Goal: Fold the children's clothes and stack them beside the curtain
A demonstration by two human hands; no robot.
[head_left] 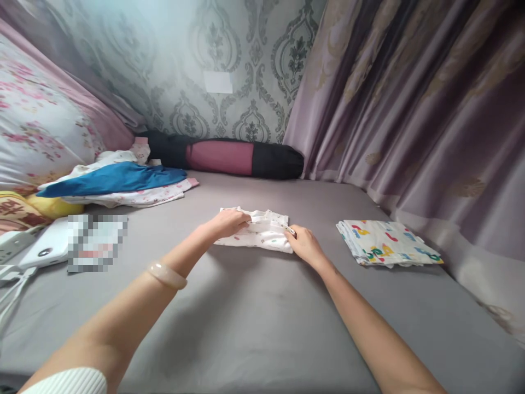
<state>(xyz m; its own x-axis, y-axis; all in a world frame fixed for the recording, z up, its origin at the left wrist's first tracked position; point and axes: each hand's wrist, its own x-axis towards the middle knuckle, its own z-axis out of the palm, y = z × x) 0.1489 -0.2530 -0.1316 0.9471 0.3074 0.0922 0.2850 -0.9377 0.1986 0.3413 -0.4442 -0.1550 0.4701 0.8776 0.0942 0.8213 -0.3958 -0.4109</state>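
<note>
A small white garment [262, 236] with a fine coloured print lies partly folded on the grey bed sheet [262, 306]. My left hand [230, 223] rests over its left side, fingers bent and pressed together on the cloth. At the right end, my right hand [305, 244] pinches the garment's edge between thumb and fingers. Part of the cloth under both hands is hidden. A pale bangle [167, 276] circles my left wrist.
To the right sits a folded cloth [389, 242] with colourful shapes. A blue garment [118, 178] tops a clothes pile on the left, above a white device [53, 246] with cables. A black and maroon bolster [219, 157] lies along the wall; curtains [394, 82] hang right.
</note>
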